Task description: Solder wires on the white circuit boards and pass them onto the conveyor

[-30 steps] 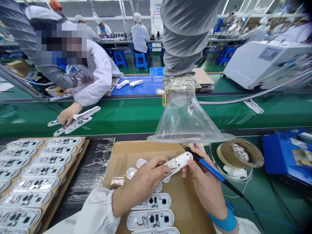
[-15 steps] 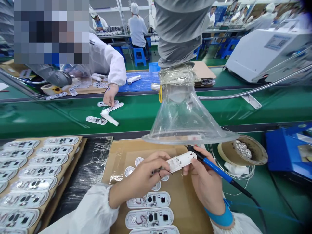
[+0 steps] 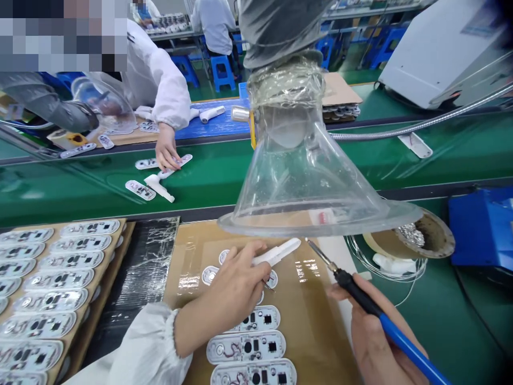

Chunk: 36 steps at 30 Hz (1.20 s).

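In the middle of the frame, the left hand (image 3: 236,280) has its fingers closed round the near end of a slim white part (image 3: 282,251), which slants up to the right over a cardboard sheet (image 3: 316,321). At lower right the right hand (image 3: 380,334) grips a blue-handled soldering iron (image 3: 356,291) like a pen, its metal tip near the part's far end — close, but apart. Long rounded boards (image 3: 246,346) lie in a column at bottom centre. A clear hood (image 3: 304,176) hangs above. At upper left, a co-worker's hand (image 3: 166,149) touches a board on the green surface (image 3: 208,184).
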Tool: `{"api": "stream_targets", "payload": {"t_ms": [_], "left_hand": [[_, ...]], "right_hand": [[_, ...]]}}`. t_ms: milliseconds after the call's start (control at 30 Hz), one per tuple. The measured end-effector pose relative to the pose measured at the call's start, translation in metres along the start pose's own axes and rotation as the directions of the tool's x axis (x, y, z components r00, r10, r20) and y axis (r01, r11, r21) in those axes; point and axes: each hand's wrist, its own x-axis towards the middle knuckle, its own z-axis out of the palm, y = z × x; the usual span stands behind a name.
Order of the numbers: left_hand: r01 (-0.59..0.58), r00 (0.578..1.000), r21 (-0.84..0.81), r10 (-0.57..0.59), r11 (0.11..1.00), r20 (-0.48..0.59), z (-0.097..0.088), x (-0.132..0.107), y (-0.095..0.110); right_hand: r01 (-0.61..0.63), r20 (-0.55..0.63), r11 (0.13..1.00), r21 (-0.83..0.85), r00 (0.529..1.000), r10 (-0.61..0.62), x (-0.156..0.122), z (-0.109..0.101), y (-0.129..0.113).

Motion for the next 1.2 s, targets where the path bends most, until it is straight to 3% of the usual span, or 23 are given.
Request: {"api": "stream_targets", "payload": {"t_ms": [67, 167, 233, 400, 1200], "left_hand": [[-0.049, 0.997, 0.093, 0.054, 0.994, -0.054, 0.005, 0.000, 0.002], [-0.089, 0.989, 0.188, 0.109, 0.978, -0.099, 0.010, 0.000, 0.004], [-0.095, 0.986, 0.218, 0.121, 0.971, -0.110, 0.011, 0.000, 0.004], [-0.084, 0.989, 0.232, 0.110, 0.969, -0.102, 0.014, -0.001, 0.005], [-0.042, 0.983, 0.315, 0.096, 0.948, -0.155, 0.022, 0.000, 0.008]], "right_hand": [[-0.020, 0.037, 1.000, 0.003, 0.999, 0.020, -0.010, 0.001, 0.004], [0.061, 0.101, 0.997, 0.052, 0.993, -0.066, -0.012, 0.004, 0.009], [0.114, 0.132, 0.991, 0.065, 0.984, -0.122, -0.007, 0.006, 0.012], [0.108, 0.192, 0.993, 0.054, 0.974, -0.117, 0.000, 0.007, 0.012], [0.114, 0.183, 0.992, 0.054, 0.975, -0.122, 0.006, 0.016, -0.002]]}}
